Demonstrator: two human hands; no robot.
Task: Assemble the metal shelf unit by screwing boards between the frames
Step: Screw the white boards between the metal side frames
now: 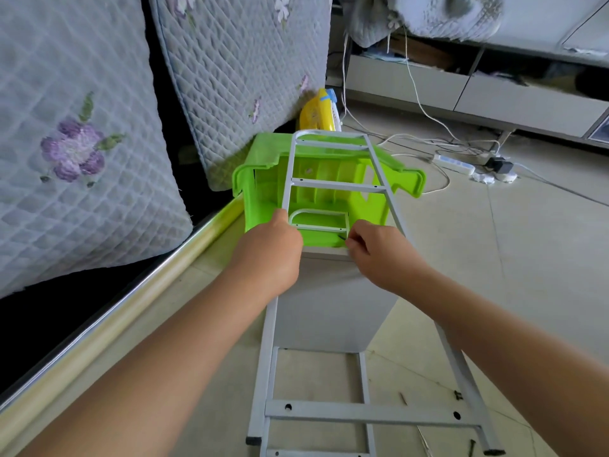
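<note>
Head view, inspector A: Where was the frame?
Inspector B: It lay along the floor, far end on a green stool, a board under it.
A: Hands?
B: Left hand gripped the frame's left rail. Right hand pinched a dark screw at the board's far edge. Loose screws lay near the floor's near edge.
</note>
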